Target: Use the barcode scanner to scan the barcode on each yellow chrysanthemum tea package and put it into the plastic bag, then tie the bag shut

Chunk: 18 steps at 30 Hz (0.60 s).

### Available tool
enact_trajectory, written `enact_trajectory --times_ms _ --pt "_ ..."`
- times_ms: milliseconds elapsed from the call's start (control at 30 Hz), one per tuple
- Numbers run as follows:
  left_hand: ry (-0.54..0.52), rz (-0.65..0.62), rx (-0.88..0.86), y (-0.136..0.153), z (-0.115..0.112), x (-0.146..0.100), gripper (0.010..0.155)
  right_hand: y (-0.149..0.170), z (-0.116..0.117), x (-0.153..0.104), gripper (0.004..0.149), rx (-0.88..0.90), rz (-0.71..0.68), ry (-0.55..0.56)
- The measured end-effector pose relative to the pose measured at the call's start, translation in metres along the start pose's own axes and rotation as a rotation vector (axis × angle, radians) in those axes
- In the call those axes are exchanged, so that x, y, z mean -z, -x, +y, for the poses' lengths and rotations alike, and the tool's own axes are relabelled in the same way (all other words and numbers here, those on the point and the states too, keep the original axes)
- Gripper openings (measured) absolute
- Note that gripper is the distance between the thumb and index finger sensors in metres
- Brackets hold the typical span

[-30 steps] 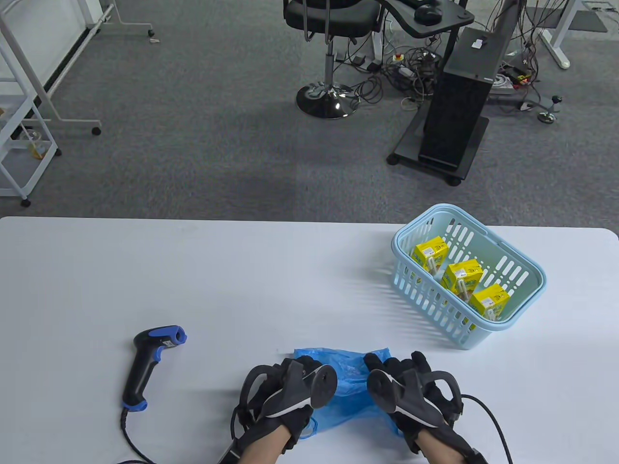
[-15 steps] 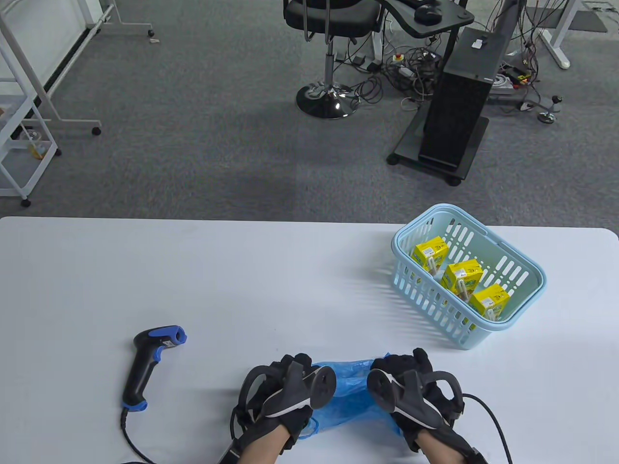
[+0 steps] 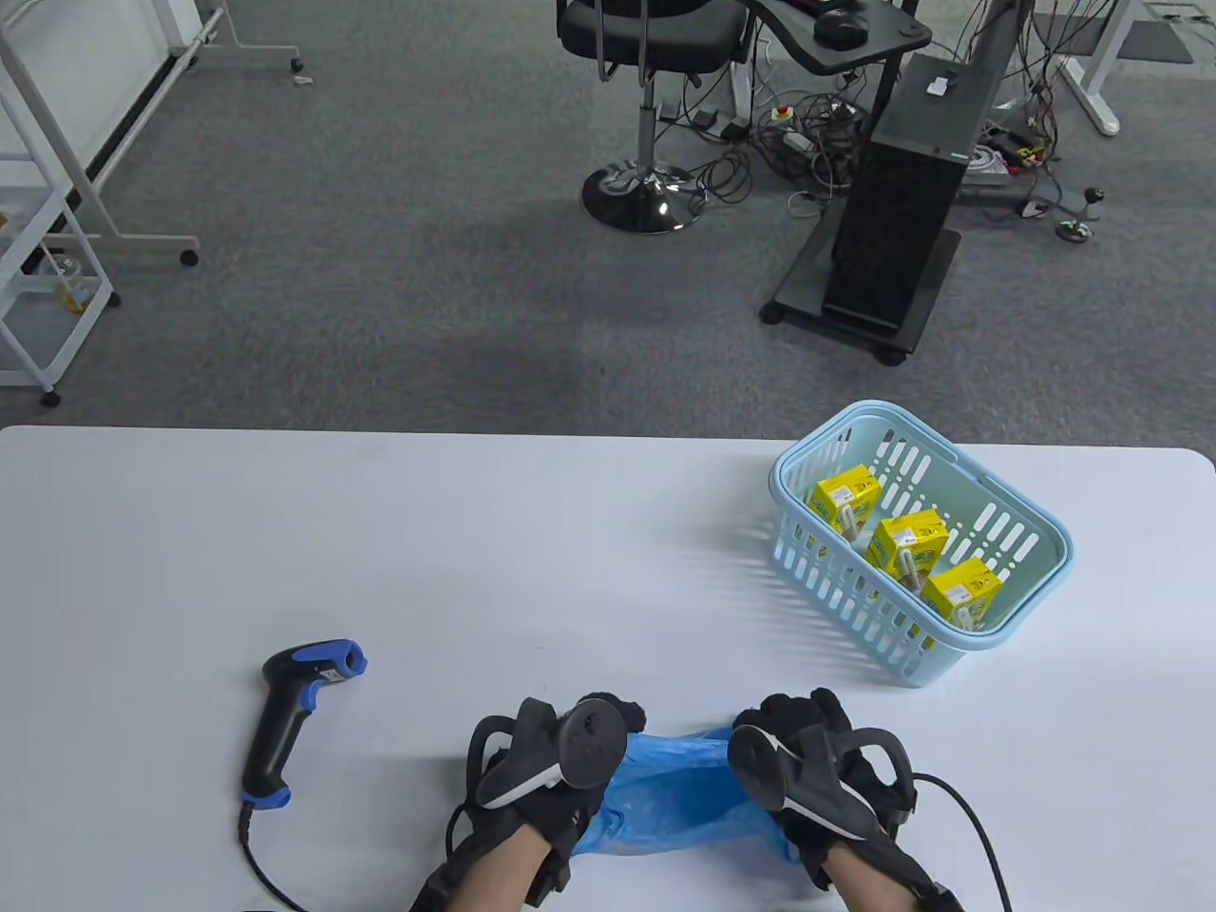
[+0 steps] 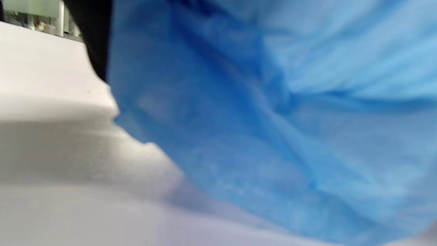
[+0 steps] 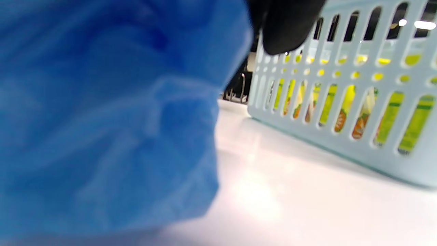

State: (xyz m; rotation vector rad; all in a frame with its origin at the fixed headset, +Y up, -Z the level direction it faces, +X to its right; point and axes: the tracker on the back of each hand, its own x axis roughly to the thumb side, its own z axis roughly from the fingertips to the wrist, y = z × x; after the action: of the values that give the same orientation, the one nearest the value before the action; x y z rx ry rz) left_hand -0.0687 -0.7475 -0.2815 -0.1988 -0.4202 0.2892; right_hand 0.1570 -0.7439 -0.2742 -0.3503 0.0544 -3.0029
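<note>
Both hands, the left hand [image 3: 556,769] and right hand [image 3: 807,769], pinch the blue plastic bag [image 3: 674,788] on the counter [image 3: 475,570], near the basket [image 3: 1031,537] holding three tea packages [image 3: 909,544]. Thin film could slip or tear if they tug it apart unevenly.

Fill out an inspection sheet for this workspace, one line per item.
Surface: white table, bare across the middle.
Job's things: blue plastic bag at the near edge; three yellow tea packages in the light blue basket; barcode scanner lying untouched.
Clutter: nothing seen.
Grips: left hand and right hand each grip a side of the bag.
Cables: scanner cord runs off the near edge; glove cable by the right hand.
Surroundings: office chair, black cabinet, tangled floor wiring.
</note>
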Motion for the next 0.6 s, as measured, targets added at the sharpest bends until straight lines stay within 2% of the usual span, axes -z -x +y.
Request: enact_trajectory --times_ms 67,167,233,300,367,433,500,567,600 --pt "0.027 -0.031 -0.088 0.001 0.001 0.0 0.066 0.006 0.003 0.003 0.045 0.042 0.012 0.004" --pt "0.071 -0.098 -0.315 0.001 0.004 0.001 0.072 0.015 0.01 0.008 0.058 0.108 0.038 -0.077" --pt "0.11 -0.157 -0.406 -0.003 0.007 0.002 0.072 0.022 0.016 0.01 0.064 0.145 0.053 -0.108" --pt "0.139 -0.208 -0.567 -0.007 0.009 0.002 0.066 0.028 0.02 0.012 0.066 0.156 0.063 -0.124" --pt "0.186 -0.243 -0.649 -0.011 0.011 0.004 0.052 0.034 0.023 0.013 0.068 0.18 0.074 -0.135" --pt "0.183 -0.254 -0.635 -0.011 0.01 0.006 0.039 0.037 0.023 0.012 0.069 0.206 0.073 -0.134" --pt "0.196 -0.179 -0.533 -0.011 0.008 0.005 0.036 0.036 0.023 0.011 0.073 0.195 0.052 -0.129" --pt "0.182 -0.071 -0.221 -0.008 0.003 0.005 0.042 0.032 0.021 0.009 0.078 0.216 0.013 -0.14" --pt "0.189 -0.047 -0.143 -0.007 0.0 0.006 0.045 0.03 0.021 0.009 0.083 0.234 -0.006 -0.153"
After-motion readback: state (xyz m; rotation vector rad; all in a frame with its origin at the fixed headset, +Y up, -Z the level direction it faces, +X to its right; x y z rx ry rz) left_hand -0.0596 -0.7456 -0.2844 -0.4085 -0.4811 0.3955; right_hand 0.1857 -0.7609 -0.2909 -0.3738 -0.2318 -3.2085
